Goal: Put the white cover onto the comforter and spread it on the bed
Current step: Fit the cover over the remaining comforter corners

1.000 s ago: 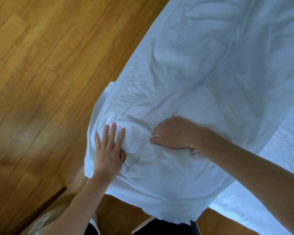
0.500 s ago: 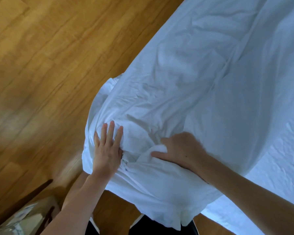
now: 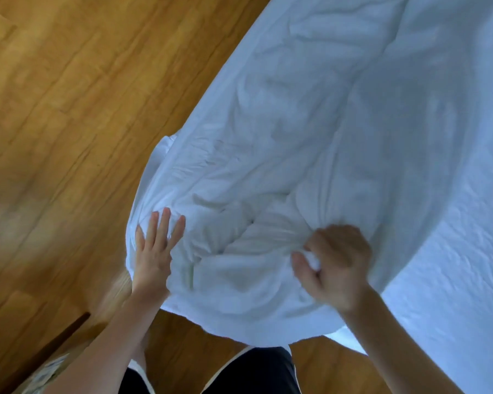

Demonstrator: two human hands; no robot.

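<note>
The white cover point(image 3: 310, 115) lies wrinkled over the bed and bulges at the near corner, where the comforter seems to fill it; the comforter itself is hidden inside. My left hand point(image 3: 154, 248) presses flat on that corner bulge with straight fingers. To its right, my right hand point(image 3: 333, 265) grips a bunched fold of the white cover, fingers curled round the cloth. The corner hangs past the bed's edge above my legs.
A textured white mattress sheet point(image 3: 453, 251) shows at the right under the cover. Wooden floor point(image 3: 69, 109) fills the left. A dark wooden edge point(image 3: 66, 336) and a patterned object point(image 3: 46, 373) sit at the lower left.
My right hand slid rightward along the cover and closed on a fold, bunching the cloth. My left hand stayed flat on the corner.
</note>
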